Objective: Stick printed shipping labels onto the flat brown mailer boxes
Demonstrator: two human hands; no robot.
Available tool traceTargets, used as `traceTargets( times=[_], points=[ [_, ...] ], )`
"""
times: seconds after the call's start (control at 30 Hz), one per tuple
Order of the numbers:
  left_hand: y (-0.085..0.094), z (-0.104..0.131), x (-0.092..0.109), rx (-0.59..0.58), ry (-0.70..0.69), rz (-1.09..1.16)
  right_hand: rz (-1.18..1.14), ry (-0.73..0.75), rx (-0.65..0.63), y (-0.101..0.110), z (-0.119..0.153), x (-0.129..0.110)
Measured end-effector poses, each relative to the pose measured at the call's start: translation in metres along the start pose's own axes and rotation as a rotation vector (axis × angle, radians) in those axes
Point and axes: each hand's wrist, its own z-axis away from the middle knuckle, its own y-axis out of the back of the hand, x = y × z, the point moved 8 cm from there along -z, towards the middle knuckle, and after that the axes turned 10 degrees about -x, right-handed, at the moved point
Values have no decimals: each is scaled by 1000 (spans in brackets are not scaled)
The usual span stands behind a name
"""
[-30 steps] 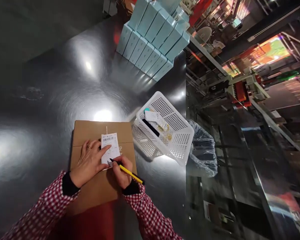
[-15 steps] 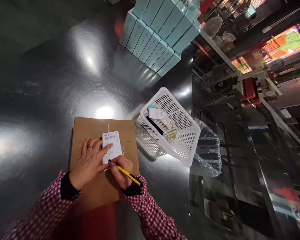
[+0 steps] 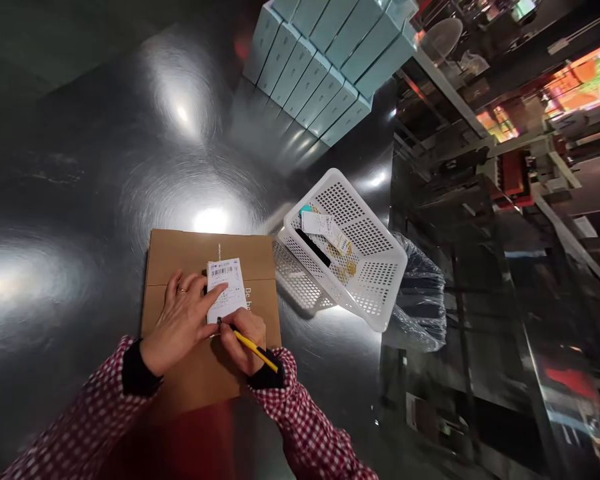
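Observation:
A brown cardboard box (image 3: 175, 257) lies on the shiny dark table, with a white printed label slip (image 3: 229, 275) on top that carries a barcode. My left hand (image 3: 183, 323) rests flat on the box with its fingers spread; the index finger and thumb press on the slip. A yellow and black pen (image 3: 253, 345) is gripped in my right hand (image 3: 245, 337), its tip at the slip's lower edge beside my left thumb. Whatever the pen tip marks is too small to make out.
Right of the box stands a tilted white perforated basket (image 3: 347, 247) holding paper slips and a black strip. Behind it, clear plastic wrap (image 3: 423, 300) hangs by the table's right edge. Several pale blue boxes (image 3: 313, 80) are stacked at the far side of the table (image 3: 95, 180).
The view has shifted slightly, so the basket and blue boxes appear a little further right. Both hands keep their places on the slip, and the pen has tilted slightly.

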Motion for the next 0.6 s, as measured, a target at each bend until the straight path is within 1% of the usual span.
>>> traceTargets(
  times=[0.1,0.23,0.33,0.47,0.6],
  points=[
    [0,0,0,-9,5,3,-15,-18,-11,0,0,1],
    [-1,0,-1,-8,8,2,4,-42,17,2,0,3],
    [-1,-1,-1,-20,13,-9,22,-28,29,2,0,3],
    [1,-1,0,-35,21,-8,8,6,7,2,0,0],
    [1,-1,1,-35,17,-9,-17,9,-9,2,-1,-1]
  ],
)
